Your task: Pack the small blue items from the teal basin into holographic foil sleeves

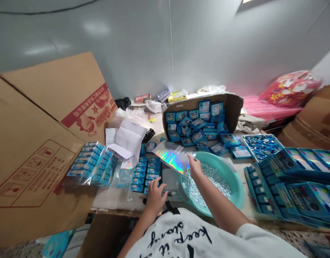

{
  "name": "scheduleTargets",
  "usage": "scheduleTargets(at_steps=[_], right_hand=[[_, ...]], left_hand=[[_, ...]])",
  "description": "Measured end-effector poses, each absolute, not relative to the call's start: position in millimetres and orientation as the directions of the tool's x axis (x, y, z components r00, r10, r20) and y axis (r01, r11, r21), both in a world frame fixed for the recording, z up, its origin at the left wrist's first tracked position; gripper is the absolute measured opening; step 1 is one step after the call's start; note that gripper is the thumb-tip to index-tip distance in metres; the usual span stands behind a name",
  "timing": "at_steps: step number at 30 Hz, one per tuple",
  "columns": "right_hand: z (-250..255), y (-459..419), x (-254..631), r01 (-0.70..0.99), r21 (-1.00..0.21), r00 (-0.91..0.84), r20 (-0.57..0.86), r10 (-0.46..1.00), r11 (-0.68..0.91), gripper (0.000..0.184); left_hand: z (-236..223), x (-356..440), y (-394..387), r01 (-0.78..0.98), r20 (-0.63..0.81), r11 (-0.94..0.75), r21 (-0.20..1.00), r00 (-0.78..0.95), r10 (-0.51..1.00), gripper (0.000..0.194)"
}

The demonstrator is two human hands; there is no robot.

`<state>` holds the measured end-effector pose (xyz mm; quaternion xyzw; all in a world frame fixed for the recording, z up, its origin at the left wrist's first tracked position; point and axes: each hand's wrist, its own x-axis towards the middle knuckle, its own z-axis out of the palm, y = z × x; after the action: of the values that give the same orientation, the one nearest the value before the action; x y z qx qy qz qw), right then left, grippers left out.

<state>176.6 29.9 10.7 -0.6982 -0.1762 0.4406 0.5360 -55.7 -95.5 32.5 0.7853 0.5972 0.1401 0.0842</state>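
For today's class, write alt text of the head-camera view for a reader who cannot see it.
A person's right hand pinches a holographic foil sheet above a teal basin of small pale round pieces, while the left hand rests on a grey flat panel. Small blue boxes fill an open cardboard box beyond.

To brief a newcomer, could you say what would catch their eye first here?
A holographic foil sheet gleams at centre, held in the right hand over a teal plastic basin of small pale pieces. Behind it, blue packets heap in an open cardboard box; a printed carton fills the left.
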Motion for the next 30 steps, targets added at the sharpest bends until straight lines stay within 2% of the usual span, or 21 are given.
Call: scheduleTargets(at_steps=[2,3,5,8,11,13,15,19,22,30], right_hand=[[16,31,170,-0.230,-0.905,0.534,-0.424,0.731,-0.357,0.047],[21,31,167,-0.227,-0.911,0.520,-0.411,0.749,-0.343,0.045],[34,28,161,-0.209,-0.937,0.465,-0.347,0.814,-0.280,0.043],[66,16,152,-0.178,-0.972,0.314,-0.201,0.928,-0.150,0.044],[108,-5,143,-0.112,-0.994,0.106,-0.010,0.994,0.002,0.035],[137,-23,137,-0.061,-0.990,-0.097,0.134,0.986,0.128,0.028],[162,-39,131,-0.049,-0.977,-0.276,0.213,0.937,0.207,0.024],[187,-58,126,-0.081,-0.973,-0.366,0.229,0.902,0.214,0.027],[187,-63,128,-0.035,-0.978,-0.363,0.203,0.909,0.204,0.029],[186,-72,135,-0.049,-0.989,-0.312,0.149,0.938,0.141,0.029]], left_hand=[[33,-65,-101,0.907,0.141,-0.243,0.345,0.206,0.968,0.046],[36,-70,-103,0.906,0.165,-0.226,0.357,0.177,0.970,0.050],[48,-81,-102,0.902,0.261,-0.208,0.378,0.112,0.959,0.046],[90,-91,-98,0.882,0.490,-0.280,0.380,0.065,0.869,0.039],[147,-91,-94,0.866,0.637,-0.400,0.300,0.131,0.760,0.046],[183,-86,-91,0.888,0.661,-0.404,0.218,0.170,0.731,0.055],[208,-80,-87,0.911,0.645,-0.383,0.155,0.200,0.737,0.061],[218,-72,-82,0.897,0.568,-0.421,0.135,0.279,0.775,0.051],[204,-71,-84,0.881,0.611,-0.439,0.175,0.252,0.750,0.047],[181,-66,-99,0.835,0.609,-0.509,0.208,0.297,0.735,0.058]])
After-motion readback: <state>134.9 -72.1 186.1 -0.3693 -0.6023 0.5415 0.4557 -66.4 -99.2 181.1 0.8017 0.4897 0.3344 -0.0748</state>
